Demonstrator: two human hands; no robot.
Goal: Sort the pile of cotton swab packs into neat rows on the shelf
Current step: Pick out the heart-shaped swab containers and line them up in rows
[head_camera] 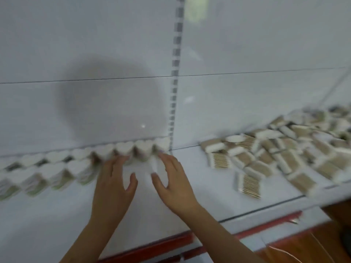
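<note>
Smooth white shelf (190,186) (faint sheen), wooden-stemmed swab packs (284,149)

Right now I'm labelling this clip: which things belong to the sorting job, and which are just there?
Job:
pile of swab packs
rows of packs
shelf
left hand
right hand

Just there:
slotted upright
back panel
red shelf edge

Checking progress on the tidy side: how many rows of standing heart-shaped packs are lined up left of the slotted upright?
2. A back row of white heart-shaped packs runs along the white back panel; a front row stands just before it. Blur and the left hand may hide some.
</note>
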